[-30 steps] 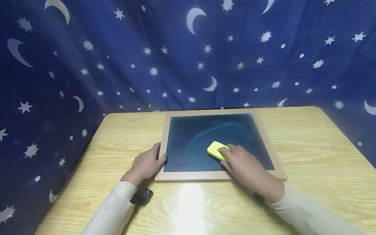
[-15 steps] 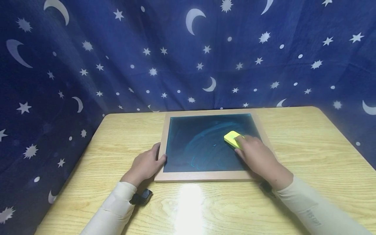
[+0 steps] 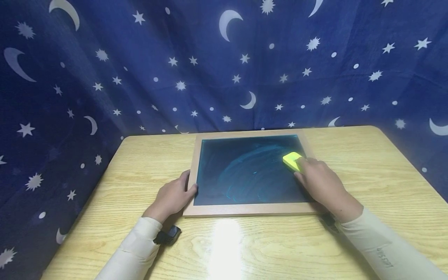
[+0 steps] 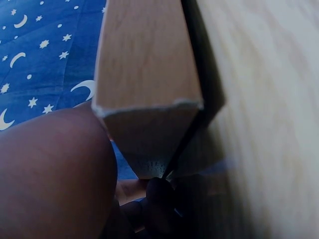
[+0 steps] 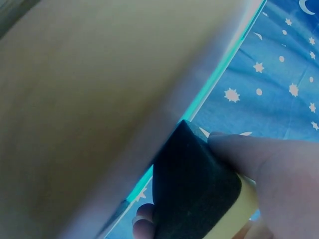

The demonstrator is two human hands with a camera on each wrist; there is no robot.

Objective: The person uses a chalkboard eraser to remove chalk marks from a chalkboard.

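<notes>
A chalkboard (image 3: 241, 171) in a light wooden frame lies on the table, with faint blue-green chalk smears and a few thin strokes. At its left side my left hand (image 3: 172, 197) grips the frame, thumb over the top face. The left wrist view shows the frame's corner (image 4: 149, 64) up close, with fingers (image 4: 132, 191) against its outer side. My right hand (image 3: 322, 182) holds a yellow chalkboard eraser (image 3: 291, 160) over the board's right part. In the right wrist view the eraser's dark felt (image 5: 194, 184) faces the board, pinched between thumb and fingers.
The wood-grain table (image 3: 364, 175) extends on all sides of the board. Behind it and to the left hangs a dark blue curtain (image 3: 196, 42) with moons and stars. A black strap device (image 3: 168, 235) sits at the left wrist.
My right hand has carried the eraser rightward and slightly away from me, from the board's middle to near its right edge. The left hand keeps its grip on the frame.
</notes>
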